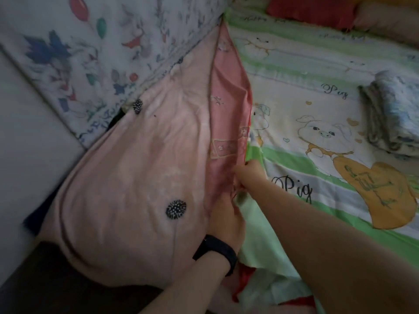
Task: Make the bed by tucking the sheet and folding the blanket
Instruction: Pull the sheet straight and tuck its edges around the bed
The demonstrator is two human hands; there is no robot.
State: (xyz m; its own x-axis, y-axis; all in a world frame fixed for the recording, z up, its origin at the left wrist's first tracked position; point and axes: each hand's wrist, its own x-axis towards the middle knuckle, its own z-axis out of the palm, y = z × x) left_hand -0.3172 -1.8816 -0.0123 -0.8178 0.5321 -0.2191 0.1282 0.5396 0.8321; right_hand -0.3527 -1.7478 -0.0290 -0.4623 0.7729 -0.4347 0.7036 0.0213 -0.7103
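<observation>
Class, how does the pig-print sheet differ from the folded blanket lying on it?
The pig-print sheet is spread flat; the folded blanket is a stacked bundle. The sheet shows green stripes and cartoon pigs; the blanket has a pale blue-grey print. The right hand grips the sheet's edge; the blanket lies untouched. Both are printed fabric.

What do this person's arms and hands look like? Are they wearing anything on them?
Both forearms are bare, no sleeves in view. A black wristband, like a watch or fitness tracker, sits on the wrist of the left hand. The right hand and its wrist wear nothing. No gloves.
</observation>
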